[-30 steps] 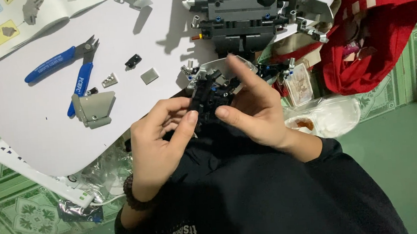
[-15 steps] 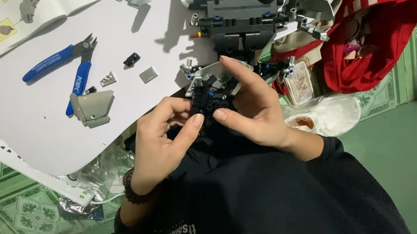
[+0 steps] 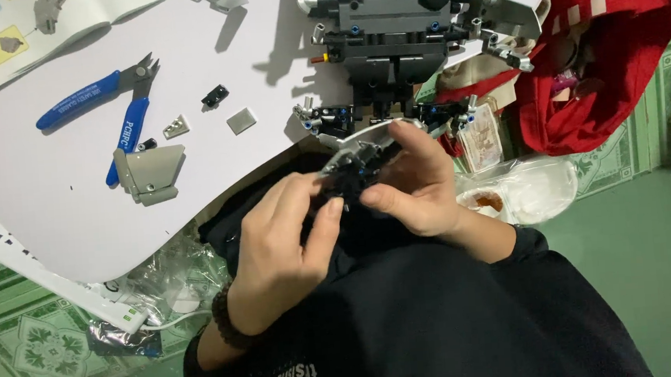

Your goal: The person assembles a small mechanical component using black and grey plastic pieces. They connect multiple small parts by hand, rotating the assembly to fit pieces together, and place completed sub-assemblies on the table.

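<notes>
Both my hands meet over my lap on a small black and grey brick assembly [image 3: 352,171] with blue pins. My left hand [image 3: 288,243] pinches its near side with thumb and forefinger. My right hand [image 3: 417,179] grips it from the right, fingers curled over the top. Just beyond it, at the white table's edge [image 3: 79,230], stands a large dark grey brick model [image 3: 400,42] with light grey panels.
Blue-handled cutters [image 3: 110,110], a grey curved panel [image 3: 149,171] and small loose parts [image 3: 215,96] lie on the table, an instruction booklet [image 3: 17,30] at its far left. Red cloth [image 3: 610,59] and a clear plastic bag [image 3: 521,191] sit to the right. A white power strip [image 3: 50,275] lies on the patterned floor.
Both hands keep hold of the small assembly and have shifted it slightly toward the large model; my left fingers have re-gripped its near side.
</notes>
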